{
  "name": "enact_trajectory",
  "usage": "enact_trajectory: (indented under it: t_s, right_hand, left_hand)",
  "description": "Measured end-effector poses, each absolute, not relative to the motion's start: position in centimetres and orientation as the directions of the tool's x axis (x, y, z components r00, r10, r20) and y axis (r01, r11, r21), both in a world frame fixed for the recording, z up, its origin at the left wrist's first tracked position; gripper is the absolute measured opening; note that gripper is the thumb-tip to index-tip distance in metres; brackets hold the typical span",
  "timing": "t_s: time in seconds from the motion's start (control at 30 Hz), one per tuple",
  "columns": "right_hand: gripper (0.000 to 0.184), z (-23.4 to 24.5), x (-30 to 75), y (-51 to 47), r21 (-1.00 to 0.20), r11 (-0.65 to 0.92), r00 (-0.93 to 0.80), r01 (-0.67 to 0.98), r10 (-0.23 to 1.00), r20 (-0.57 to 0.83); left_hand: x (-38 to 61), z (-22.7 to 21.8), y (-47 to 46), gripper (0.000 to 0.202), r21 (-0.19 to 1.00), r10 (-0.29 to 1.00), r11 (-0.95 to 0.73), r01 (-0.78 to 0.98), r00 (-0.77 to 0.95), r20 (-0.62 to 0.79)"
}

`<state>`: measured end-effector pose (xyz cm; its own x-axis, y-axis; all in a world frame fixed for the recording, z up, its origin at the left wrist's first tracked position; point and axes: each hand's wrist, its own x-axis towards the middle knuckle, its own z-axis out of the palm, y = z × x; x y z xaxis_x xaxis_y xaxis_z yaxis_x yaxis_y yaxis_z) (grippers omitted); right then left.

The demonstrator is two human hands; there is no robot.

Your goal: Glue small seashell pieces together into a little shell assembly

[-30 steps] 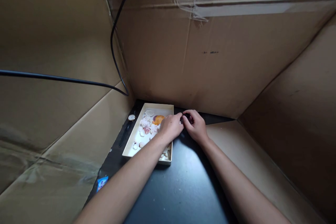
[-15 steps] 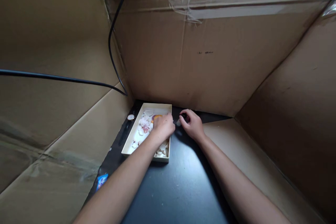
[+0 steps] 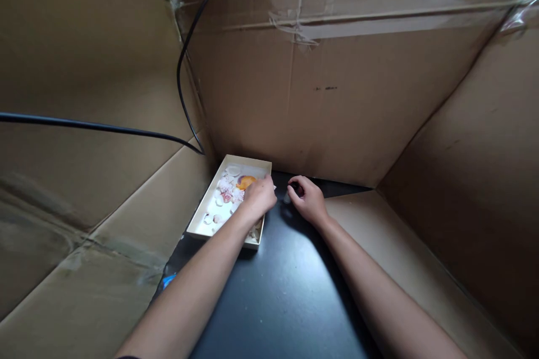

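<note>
A shallow white tray lies at the back left of a black surface. It holds several pale seashells and one orange shell. My left hand hovers over the tray's right rim with fingers curled, and what they hold is hidden. My right hand rests just right of the tray, closed around a small dark object that I cannot name. The two hands are a short gap apart.
Brown cardboard walls with tape seams enclose the space on three sides. A black cable runs down the left corner and across the left wall. A small blue sticker sits at the surface's left edge.
My left hand drew away from my right hand and moved over the tray. The view shifted, so the wristwatch left of the tray is no longer seen.
</note>
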<state>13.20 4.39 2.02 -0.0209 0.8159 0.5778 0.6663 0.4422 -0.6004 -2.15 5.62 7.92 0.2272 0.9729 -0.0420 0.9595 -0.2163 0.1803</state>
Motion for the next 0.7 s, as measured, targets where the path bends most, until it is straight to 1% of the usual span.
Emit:
enact_trajectory:
  t_s: [0.1,0.33,0.57,0.7]
  right_hand:
    - [0.011,2.0,13.1,4.4,-0.598,0.443,-0.026,0.668,0.817,0.577]
    - [0.011,2.0,12.9,4.4,-0.588,0.459,-0.036,0.667,0.807,0.589]
    - [0.013,2.0,13.0,4.5,-0.594,0.452,-0.031,0.665,0.812,0.583]
    - [0.012,2.2,12.9,4.4,-0.598,0.46,-0.021,0.656,0.804,0.595]
  left_hand:
    - [-3.1,8.4,6.3,0.036,0.156,0.973,-0.215,0.964,0.225,-0.051]
    - [-5.1,8.4,7.8,0.038,0.094,0.986,-0.128,0.987,0.136,-0.092]
    - [-6.5,7.9,8.5,0.04,0.104,0.986,-0.091,0.99,0.104,-0.128]
    - [-6.5,8.4,8.3,0.039,0.085,0.985,-0.074,0.994,0.086,-0.15]
